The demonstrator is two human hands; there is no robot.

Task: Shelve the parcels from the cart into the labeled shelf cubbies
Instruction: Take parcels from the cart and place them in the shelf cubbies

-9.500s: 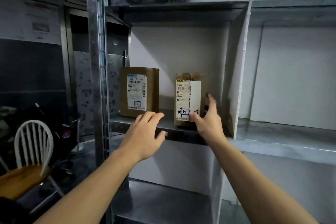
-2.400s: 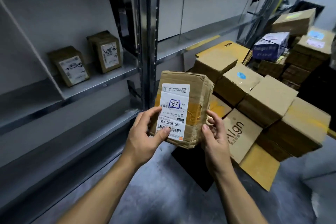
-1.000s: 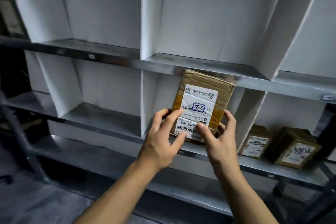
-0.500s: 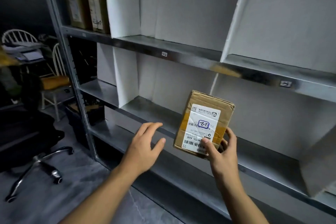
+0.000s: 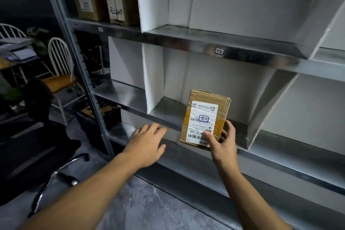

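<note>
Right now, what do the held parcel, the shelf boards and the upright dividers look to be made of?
The parcel: brown cardboard, matt, creased at the corners, with a white paper label. The shelf boards: metal, likely galvanised steel, grey with a mottled sheen. The dividers: white, matt, thick-edged sheet, perhaps foam board; unsure.

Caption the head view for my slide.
Right hand holds a labeled parcel at a shelf cubby; open left hand hovers beside it.
</note>
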